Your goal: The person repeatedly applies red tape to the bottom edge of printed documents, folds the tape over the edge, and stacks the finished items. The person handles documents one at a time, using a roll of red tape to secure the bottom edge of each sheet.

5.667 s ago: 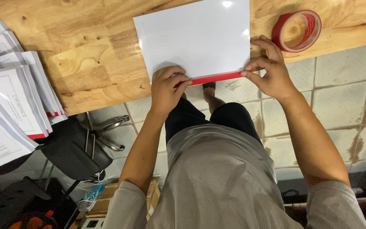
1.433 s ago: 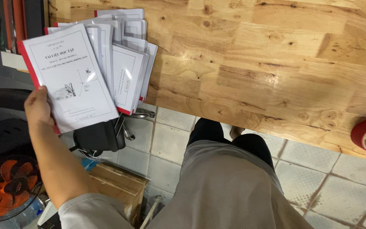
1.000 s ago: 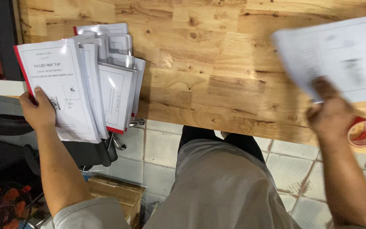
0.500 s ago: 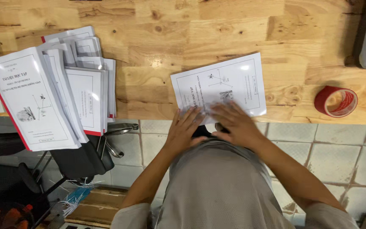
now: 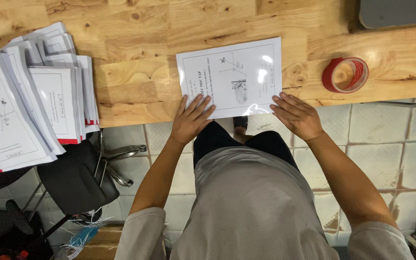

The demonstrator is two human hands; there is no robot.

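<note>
— One booklet (image 5: pixel 231 77) lying flat on the wooden table (image 5: pixel 136 43), near edge, glossy clear cover up, white front page with small drawings underneath. Overhanging the table's near edge slightly at the lower corners.

— And the hands?

— Both down on its near edge. Left hand (image 5: pixel 191 120) spread wide, fingers fanned, fingertips pressing the near left corner. Right hand (image 5: pixel 297 115) also open and flat, fingers reaching onto the near right corner. Gripping nothing, just resting on the cover.

— To the right of it?

— Roll of red tape (image 5: pixel 345 74), lying flat on the wood, well apart from the booklet and from the right hand. Farther off, at the far right corner, part of a dark grey flat object (image 5: pixel 396 12), cut off by the frame.

— To the left?

— Many more booklets in a fanned stack (image 5: pixel 34 96), white covers with red spines, overlapping one another, the nearest ones hanging past the table edge. Well apart from the left hand.

— Any containers?

— Only a cardboard box (image 5: pixel 104 240) on the floor, near left, contents impossible to tell. Black chair (image 5: pixel 75 178) beside it under the stack, pale floor tiles (image 5: pixel 391 139) below the table.
</note>
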